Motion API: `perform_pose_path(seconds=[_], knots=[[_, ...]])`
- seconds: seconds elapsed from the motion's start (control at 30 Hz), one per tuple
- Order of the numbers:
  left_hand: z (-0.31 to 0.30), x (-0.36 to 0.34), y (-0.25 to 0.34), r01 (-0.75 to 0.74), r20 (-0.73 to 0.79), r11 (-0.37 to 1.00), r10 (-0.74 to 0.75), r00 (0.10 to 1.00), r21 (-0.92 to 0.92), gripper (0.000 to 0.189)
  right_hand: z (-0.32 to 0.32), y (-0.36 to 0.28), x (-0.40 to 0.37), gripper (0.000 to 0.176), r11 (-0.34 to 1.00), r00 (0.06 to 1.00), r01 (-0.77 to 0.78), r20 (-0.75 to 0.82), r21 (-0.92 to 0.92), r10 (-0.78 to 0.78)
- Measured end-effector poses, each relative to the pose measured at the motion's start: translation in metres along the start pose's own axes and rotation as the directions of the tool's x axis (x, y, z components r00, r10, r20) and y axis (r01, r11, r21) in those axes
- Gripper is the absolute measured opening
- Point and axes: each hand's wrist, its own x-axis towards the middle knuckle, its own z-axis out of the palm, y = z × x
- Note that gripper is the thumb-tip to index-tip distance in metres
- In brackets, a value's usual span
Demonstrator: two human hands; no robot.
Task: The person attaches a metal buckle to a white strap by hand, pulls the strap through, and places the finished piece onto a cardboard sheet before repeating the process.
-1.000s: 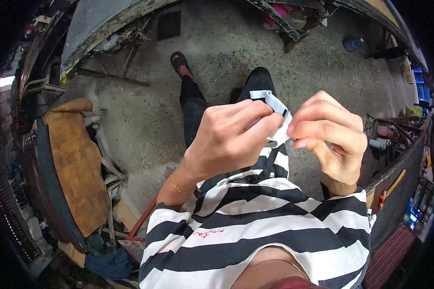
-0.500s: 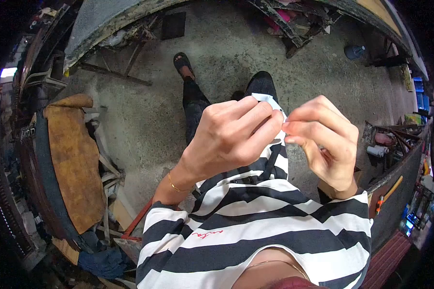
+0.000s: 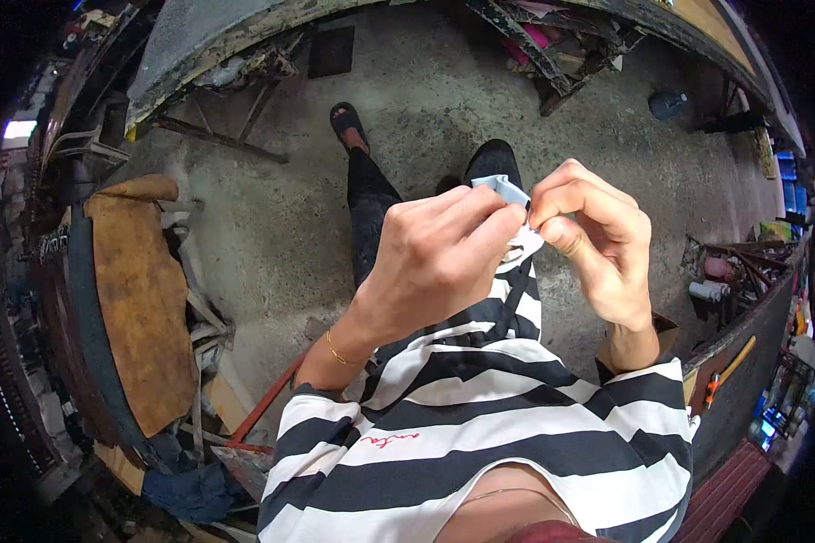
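Head view: your left hand (image 3: 430, 249) had its fingers curled inward and its thumb against the forefinger, pinching a pale folded strip (image 3: 503, 187). That strip was in the air between your two hands, above your lap; whether it was cloth or paper could not be told. On its right, your right hand (image 3: 598, 240) had thumb and forefinger close together at the strip's edge, the other fingers bent. Whether those tips grasped the strip or only touched it could not be told.

In my judgement, this fine fingertip work called for a steady left pinch close to the worked edge, with the right tips making small, light movements. Too hard a pull risked creasing the strip or drawing it out of the left pinch. Your left knuckles hid part of the work; a slight turn of that wrist would have bared the edge.

Count, left to right: one brown leather-like sheet (image 3: 140, 317), draped lengthwise; one red bar (image 3: 270, 403); one bracelet (image 3: 335, 351), on your left wrist; one sandal (image 3: 345, 119); two hands; one strip, as far as could be seen, its blue-tinged upper part and white lower part partly hidden by fingers; one plastic jug (image 3: 667, 104) on the floor; one yellow handle (image 3: 739, 358).
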Motion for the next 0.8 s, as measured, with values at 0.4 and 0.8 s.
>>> perform_pose_path(seconds=[0.4, 0.8], knots=[[-0.001, -0.001, -0.002, -0.022, -0.007, 1.0, 0.022, 1.0, -0.014, 0.025, -0.01, -0.002, -0.001, 0.012, 0.991, 0.993, 0.118, 0.018, -0.065, -0.117], [-0.003, 0.002, 0.0, -0.082, 0.054, 0.996, 0.081, 0.995, 0.03, 0.028, -0.017, -0.013, 0.005, 0.019, 0.927, 0.967, 0.229, 0.179, -0.297, -0.182]])
